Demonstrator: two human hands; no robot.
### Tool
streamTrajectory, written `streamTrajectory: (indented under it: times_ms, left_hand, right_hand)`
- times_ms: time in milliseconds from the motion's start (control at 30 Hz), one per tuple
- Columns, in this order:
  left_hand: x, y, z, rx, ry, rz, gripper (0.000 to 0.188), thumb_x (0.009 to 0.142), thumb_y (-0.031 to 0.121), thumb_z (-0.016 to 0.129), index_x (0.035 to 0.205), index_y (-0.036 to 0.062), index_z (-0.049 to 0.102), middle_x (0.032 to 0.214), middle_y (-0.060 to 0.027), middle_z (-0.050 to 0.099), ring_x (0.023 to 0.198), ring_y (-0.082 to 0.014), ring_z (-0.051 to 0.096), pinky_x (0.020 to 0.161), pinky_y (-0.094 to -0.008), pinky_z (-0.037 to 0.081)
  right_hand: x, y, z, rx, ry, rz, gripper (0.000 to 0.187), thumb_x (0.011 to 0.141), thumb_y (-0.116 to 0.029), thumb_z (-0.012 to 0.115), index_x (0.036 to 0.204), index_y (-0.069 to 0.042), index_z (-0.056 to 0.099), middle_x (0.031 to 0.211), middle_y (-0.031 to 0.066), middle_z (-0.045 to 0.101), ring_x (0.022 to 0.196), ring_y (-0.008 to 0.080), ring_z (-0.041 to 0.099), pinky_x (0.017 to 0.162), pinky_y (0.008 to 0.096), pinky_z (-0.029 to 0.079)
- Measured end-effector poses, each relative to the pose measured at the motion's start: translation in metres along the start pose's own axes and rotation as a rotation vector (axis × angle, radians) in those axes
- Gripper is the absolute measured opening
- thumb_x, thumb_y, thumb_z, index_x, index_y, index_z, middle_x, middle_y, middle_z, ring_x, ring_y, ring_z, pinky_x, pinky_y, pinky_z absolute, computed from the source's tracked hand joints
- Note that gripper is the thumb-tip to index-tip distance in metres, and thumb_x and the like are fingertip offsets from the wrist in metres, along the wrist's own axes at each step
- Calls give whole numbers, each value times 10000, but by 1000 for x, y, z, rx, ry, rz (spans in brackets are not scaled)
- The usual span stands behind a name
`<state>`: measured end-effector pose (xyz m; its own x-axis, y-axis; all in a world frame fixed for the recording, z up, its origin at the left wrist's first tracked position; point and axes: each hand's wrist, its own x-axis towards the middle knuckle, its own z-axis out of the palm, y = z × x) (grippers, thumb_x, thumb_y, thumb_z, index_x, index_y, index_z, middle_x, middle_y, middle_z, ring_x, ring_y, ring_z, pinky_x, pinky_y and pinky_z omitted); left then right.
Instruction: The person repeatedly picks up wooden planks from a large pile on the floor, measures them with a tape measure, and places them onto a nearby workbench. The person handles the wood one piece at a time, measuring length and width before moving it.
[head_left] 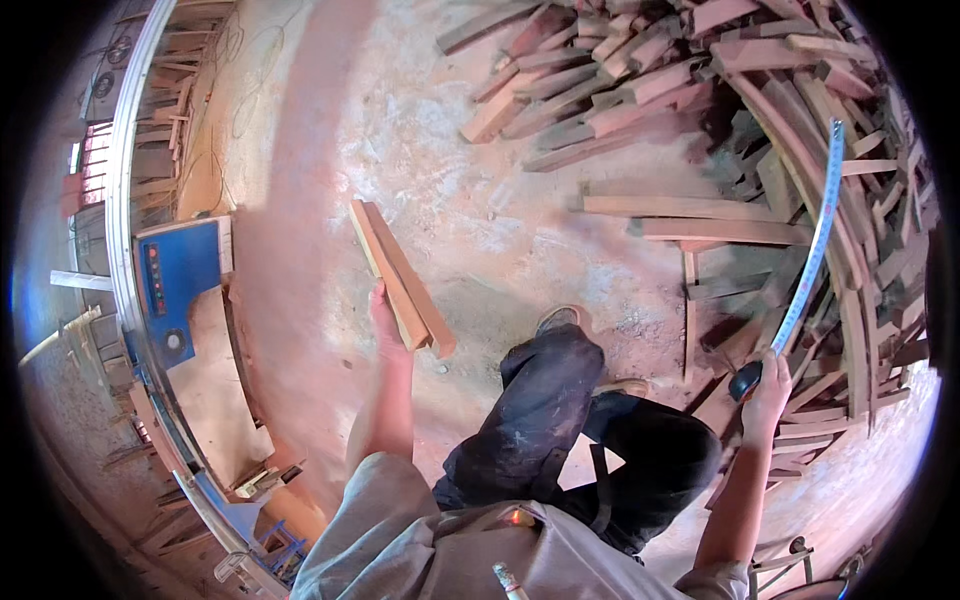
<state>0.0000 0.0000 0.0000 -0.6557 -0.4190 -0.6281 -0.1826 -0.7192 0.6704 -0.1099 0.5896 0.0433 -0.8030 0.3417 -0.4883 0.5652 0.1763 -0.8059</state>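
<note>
My left hand (383, 318) is closed around two short wooden battens (400, 280), held side by side and slanting above the floor. In my right hand (768, 392) is a tape measure with a dark case (745, 381). Its long blue-white blade (812, 255) is pulled out and curves away past the stacked timber on the right, its far end in the air. The fingers of my left hand are partly hidden behind the battens.
A large heap of cut wood (600, 85) fills the far right, and more pieces (690, 207) lie beside it. Along the left runs a machine with a blue control panel (180, 270) and a long metal rail (122, 200). Between them lies a dusty floor (320, 150).
</note>
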Motion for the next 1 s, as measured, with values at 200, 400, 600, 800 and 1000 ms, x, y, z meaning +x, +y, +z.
streamTrajectory:
  times_ms: [200, 400, 600, 800, 1000]
  left_hand:
    - [-120, 86, 107, -236, -123, -32, 496, 889, 434, 576, 1114, -7, 544, 952, -112, 588, 792, -219, 564, 686, -354, 496]
    - [-256, 166, 142, -505, -213, -66, 540, 886, 440, 567, 1110, -51, 544, 962, -107, 587, 821, -201, 567, 706, -321, 505]
    - [-409, 251, 135, -234, 9, 194, 482, 903, 385, 487, 1113, -42, 560, 953, -135, 635, 817, -227, 632, 740, -351, 534]
    - [-541, 305, 68, -281, 340, 440, 394, 895, 313, 461, 1117, 7, 570, 928, -119, 650, 804, -224, 643, 710, -366, 535]
    - [-597, 321, -25, -486, 621, 669, 331, 891, 258, 445, 1095, 23, 558, 968, -107, 627, 882, -255, 629, 810, -399, 517]
  right_hand:
    - [-101, -89, -85, -335, -24, 2, 243, 950, -194, 530, 873, -3, 659, 693, -7, 544, 630, 88, 458, 597, 278, 383]
    - [-203, -133, -143, -485, -136, 6, 232, 925, -204, 536, 876, 7, 616, 654, 36, 472, 642, 111, 431, 589, 318, 372]
    - [-262, -150, -160, -380, -322, 111, 235, 904, -191, 571, 865, 28, 646, 734, 67, 583, 647, 144, 493, 599, 325, 412]
    - [-221, -129, -174, -639, -463, -304, 192, 908, -164, 543, 834, 5, 597, 722, 74, 588, 636, 144, 523, 593, 318, 403]
    - [-263, -223, -118, -880, -410, -302, 341, 927, -265, 520, 919, 48, 655, 787, 180, 611, 729, 316, 571, 692, 451, 420]
